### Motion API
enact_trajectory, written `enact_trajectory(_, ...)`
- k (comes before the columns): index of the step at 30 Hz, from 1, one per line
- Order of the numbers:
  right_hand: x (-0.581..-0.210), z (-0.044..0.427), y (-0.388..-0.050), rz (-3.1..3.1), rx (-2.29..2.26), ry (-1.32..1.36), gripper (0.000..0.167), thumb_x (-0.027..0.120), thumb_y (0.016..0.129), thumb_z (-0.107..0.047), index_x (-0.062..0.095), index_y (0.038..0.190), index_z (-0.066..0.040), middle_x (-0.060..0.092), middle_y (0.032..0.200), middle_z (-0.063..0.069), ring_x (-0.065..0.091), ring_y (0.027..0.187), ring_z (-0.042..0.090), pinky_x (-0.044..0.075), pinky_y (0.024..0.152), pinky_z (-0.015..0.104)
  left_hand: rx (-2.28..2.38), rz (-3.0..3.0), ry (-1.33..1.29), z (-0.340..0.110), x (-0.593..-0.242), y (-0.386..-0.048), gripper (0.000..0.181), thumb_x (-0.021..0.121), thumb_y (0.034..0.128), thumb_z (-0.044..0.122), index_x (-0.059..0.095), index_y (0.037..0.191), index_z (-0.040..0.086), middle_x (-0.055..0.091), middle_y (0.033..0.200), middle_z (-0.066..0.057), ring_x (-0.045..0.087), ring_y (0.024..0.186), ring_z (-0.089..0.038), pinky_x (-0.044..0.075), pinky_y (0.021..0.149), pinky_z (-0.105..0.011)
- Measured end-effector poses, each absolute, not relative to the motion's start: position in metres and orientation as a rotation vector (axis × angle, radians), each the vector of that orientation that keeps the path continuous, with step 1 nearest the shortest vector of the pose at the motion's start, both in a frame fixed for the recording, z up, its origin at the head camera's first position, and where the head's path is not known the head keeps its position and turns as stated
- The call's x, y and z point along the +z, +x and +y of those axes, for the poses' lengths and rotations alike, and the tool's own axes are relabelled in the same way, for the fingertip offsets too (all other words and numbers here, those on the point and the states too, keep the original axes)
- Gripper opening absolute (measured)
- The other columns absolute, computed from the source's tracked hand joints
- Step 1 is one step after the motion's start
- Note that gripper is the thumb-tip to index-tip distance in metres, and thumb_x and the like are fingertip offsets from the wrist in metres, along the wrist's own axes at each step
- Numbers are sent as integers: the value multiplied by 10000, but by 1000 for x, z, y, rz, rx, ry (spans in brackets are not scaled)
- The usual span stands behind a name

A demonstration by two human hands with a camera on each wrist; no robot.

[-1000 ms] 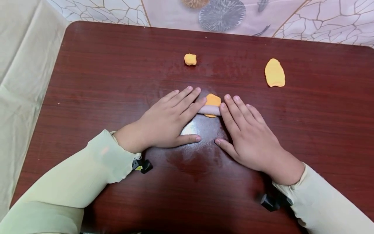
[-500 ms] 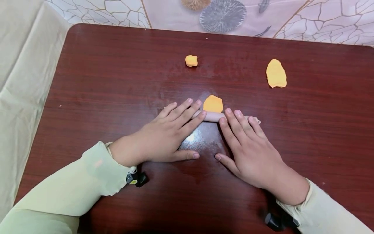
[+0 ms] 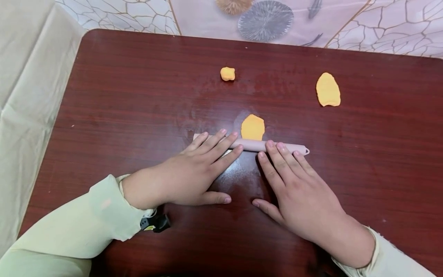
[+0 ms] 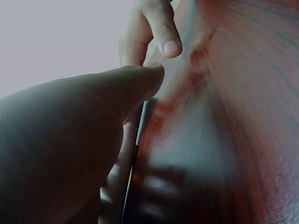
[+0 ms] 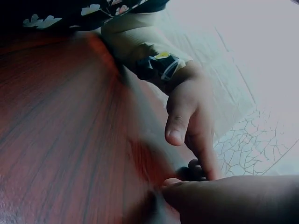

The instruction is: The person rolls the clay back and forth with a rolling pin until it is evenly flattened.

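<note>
A pale pinkish rod (image 3: 254, 145) with a loop at its right end lies across the table, just at the near edge of a flat orange dough piece (image 3: 253, 127). My left hand (image 3: 187, 177) rests its straight fingers on the rod's left part, thumb spread toward the middle. On the right part lie the straight fingers of my right hand (image 3: 306, 196), its thumb also spread. Both hands (image 4: 60, 135) (image 5: 233, 196) loom large and dark in their own wrist views, where the dough cannot be seen.
Farther back on the dark red table (image 3: 138, 77) sit a small yellow-orange lump (image 3: 227, 74) and, to the right, a flat oval yellow-orange piece (image 3: 328, 90). A patterned cloth (image 3: 207, 19) stands behind the table; pale fabric (image 3: 27, 96) hangs at the left.
Both hands and the rod have moved toward the near side, off the orange piece, which now shows almost whole. More of the rod's ends is visible.
</note>
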State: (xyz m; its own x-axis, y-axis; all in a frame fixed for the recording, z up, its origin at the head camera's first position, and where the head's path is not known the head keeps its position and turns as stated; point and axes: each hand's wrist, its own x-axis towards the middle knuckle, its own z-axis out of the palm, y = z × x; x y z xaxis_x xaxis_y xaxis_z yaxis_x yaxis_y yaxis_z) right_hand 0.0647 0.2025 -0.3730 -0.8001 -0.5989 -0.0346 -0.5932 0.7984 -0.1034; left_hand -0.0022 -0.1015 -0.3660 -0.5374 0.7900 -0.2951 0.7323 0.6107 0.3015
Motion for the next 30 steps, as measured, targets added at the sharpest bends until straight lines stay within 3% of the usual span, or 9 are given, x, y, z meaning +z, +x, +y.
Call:
enact_trajectory(5, -372, 201, 63, 2917, -156, -967, 1055, 601, 1032, -738, 320, 1768, -36, 251, 1865, 190, 354, 1700, 420, 353, 1340, 653, 186, 2486, 1221, -100, -369, 0, 1130, 613, 1025, 801, 110, 1831, 190, -39, 1917, -88, -5, 1787, -349, 88, 1429, -618)
enact_trajectory(12, -376, 204, 53, 2916, -192, -928, 1079, 536, 1060, -774, 240, 1785, -31, 192, 1882, 186, 317, 1710, 445, 289, 1367, 661, 232, 2549, 1252, -98, -379, -11, 1130, 640, 1023, 779, 109, 1831, 194, 6, 1920, -73, 41, 1788, -344, 103, 1427, -623)
enact_trajectory(20, -384, 206, 37, 2865, -205, -849, 1202, 709, 1000, -714, 75, 1809, -91, 0, 1912, 136, 97, 1773, 410, 120, 1417, 638, 245, 2633, 1312, -98, -392, -28, 1131, 597, 1029, 803, 87, 1830, 187, 51, 1922, -53, 114, 1783, -319, 170, 1413, -575)
enact_trajectory(24, -386, 210, 31, 2842, -210, -837, 1253, 672, 987, -799, 31, 1811, -105, -48, 1912, 123, 37, 1779, 402, 41, 1430, 606, 242, 2665, 1327, -96, -395, -32, 1117, 554, 1040, 818, 82, 1830, 185, 87, 1919, -55, 147, 1778, -312, 194, 1409, -556)
enact_trajectory(28, -386, 210, 25, 2848, -231, -866, 1259, 568, 988, -886, 44, 1814, -92, -44, 1913, 126, 37, 1779, 402, 37, 1430, 598, 224, 2682, 1309, -95, -395, -36, 1104, 522, 1048, 825, 71, 1832, 191, 112, 1916, -48, 164, 1776, -305, 209, 1403, -546)
enact_trajectory(30, -386, 210, 22, 2857, -229, -873, 1271, 591, 978, -884, 60, 1813, -86, -33, 1913, 128, 46, 1778, 404, 51, 1427, 603, 218, 2684, 1292, -94, -395, -38, 1096, 505, 1051, 829, 68, 1832, 196, 116, 1915, -46, 164, 1776, -301, 201, 1407, -544)
